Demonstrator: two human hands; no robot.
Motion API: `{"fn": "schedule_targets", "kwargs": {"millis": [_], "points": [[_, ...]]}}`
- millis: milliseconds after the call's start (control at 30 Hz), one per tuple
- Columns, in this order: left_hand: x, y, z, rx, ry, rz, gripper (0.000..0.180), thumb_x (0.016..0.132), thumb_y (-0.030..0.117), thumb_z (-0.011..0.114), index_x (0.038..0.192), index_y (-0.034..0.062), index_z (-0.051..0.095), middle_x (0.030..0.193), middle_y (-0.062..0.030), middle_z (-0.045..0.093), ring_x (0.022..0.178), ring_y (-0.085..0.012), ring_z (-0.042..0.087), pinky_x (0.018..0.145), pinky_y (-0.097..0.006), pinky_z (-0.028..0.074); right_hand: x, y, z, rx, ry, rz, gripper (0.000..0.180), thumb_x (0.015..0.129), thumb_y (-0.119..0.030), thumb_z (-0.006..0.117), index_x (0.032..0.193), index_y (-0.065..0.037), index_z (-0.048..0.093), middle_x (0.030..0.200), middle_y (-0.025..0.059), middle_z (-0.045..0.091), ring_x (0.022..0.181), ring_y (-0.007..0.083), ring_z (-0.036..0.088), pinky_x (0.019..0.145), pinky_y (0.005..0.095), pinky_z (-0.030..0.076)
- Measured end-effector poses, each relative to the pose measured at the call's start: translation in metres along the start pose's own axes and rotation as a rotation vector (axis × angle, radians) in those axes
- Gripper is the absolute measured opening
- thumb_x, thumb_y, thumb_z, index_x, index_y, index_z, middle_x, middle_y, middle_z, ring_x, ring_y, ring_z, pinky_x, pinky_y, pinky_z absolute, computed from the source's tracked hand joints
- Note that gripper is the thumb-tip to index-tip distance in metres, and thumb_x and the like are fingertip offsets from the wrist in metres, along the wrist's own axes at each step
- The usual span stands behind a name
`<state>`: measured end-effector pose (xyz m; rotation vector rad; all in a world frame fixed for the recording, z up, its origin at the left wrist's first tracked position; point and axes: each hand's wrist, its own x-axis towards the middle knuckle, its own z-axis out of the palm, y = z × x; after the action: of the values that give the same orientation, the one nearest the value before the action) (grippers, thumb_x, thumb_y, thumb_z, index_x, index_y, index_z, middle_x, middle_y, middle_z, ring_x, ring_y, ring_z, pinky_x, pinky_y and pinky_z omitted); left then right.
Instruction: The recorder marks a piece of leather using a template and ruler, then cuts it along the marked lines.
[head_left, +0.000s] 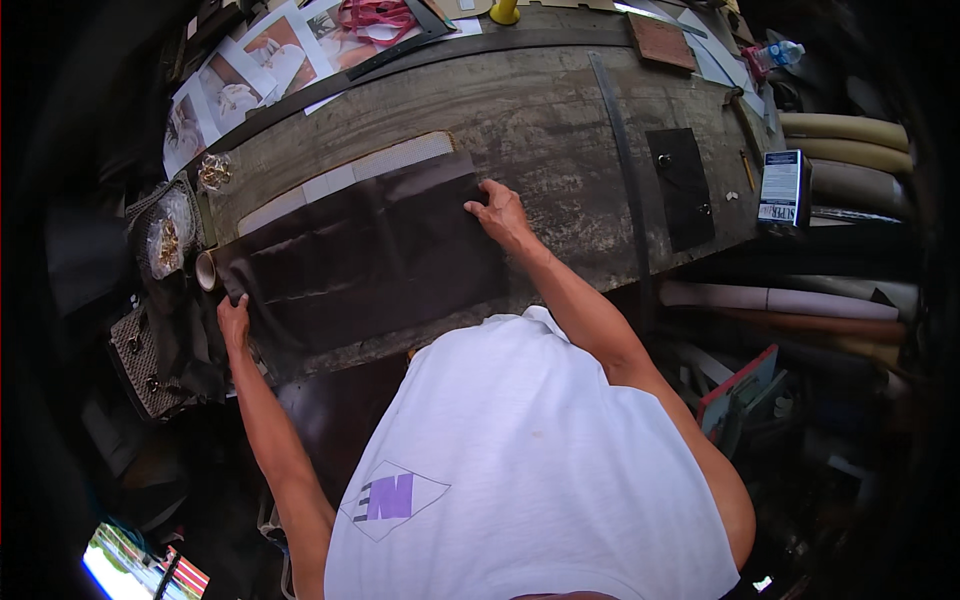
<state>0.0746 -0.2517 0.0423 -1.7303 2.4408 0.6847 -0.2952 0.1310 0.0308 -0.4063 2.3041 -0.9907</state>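
Note:
A dark brown, leather-like sheet (375, 255) with faint creases lies across the left half of the worn workbench (540, 120). My left hand (234, 320) is closed on the sheet's lower left edge, pinching it between thumb and fingers. At its upper right edge, my right hand (503, 216) grips the sheet with thumb and forefinger. Beyond the sheet's far edge, a pale woven panel (415, 150) with white strips on it shows in part; the sheet hides the rest. A roll of tape (206, 270) stands by the sheet's left end.
A long metal ruler (622, 160) crosses the bench right of my hand. Past it are a black piece with metal fittings (680, 190), a hammer (743, 122) and a tin (782, 190). Rolls of material (845, 140) project at right. Bagged brass hardware (166, 240) sits left; photo prints (240, 85) lie behind.

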Motion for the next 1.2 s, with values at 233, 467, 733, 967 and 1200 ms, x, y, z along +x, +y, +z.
{"fn": "schedule_targets", "kwargs": {"millis": [233,467,733,967,1200], "points": [[0.028,0.036,-0.026,-0.500,-0.251,0.122,0.026,0.092,0.016,0.064,0.109,-0.0037,0.065,0.099,-0.0033,0.067,0.087,-0.0108,0.059,0.080,-0.027,0.046,0.047,-0.016,-0.068,-0.082,-0.091,0.045,0.038,0.078,-0.022,0.076,0.106,0.002,0.067,0.093,0.0179,0.071,0.092,0.0296,0.068,0.081,0.0393,0.053],[0.002,0.184,-0.074,-0.912,0.162,0.674,0.027,0.095,0.014,0.063,0.114,-0.0044,0.064,0.112,-0.0108,0.068,0.096,-0.0135,0.064,0.089,-0.028,0.048,0.067,-0.062,-0.238,0.400,0.152,-0.494,0.019,0.093,-0.013,0.065,0.106,0.000,0.065,0.090,0.0096,0.071,0.084,0.0150,0.070,0.073,0.0264,0.058],[-0.050,0.116,-0.013,-0.953,-0.029,0.555,0.020,0.092,0.015,0.062,0.104,-0.0005,0.067,0.100,-0.0020,0.067,0.087,-0.0083,0.057,0.076,-0.024,0.043,0.017,0.055,-0.276,0.484,0.014,-0.463,0.019,0.087,0.004,0.064,0.104,-0.003,0.068,0.099,0.0047,0.070,0.094,0.0123,0.065,0.087,0.0284,0.052],[-0.078,0.137,0.048,-0.459,-0.115,0.644,0.022,0.078,0.014,0.063,0.097,0.0098,0.075,0.124,-0.0115,0.063,0.125,-0.0282,0.051,0.106,-0.038,0.039,0.036,0.136,-0.238,0.134,-0.124,-0.443,0.037,0.072,0.017,0.053,0.101,-0.002,0.066,0.111,0.0076,0.066,0.103,0.0214,0.064,0.087,0.0300,0.050],[-0.062,0.138,0.077,0.007,0.040,0.671,0.043,0.068,-0.008,0.049,0.096,0.0105,0.076,0.127,-0.0171,0.060,0.127,-0.0356,0.049,0.107,-0.044,0.037,0.019,0.164,-0.228,-0.383,0.200,-0.716,0.028,0.076,0.009,0.052,0.097,-0.005,0.064,0.126,0.0123,0.059,0.114,0.0347,0.058,0.093,0.0395,0.049]]}}
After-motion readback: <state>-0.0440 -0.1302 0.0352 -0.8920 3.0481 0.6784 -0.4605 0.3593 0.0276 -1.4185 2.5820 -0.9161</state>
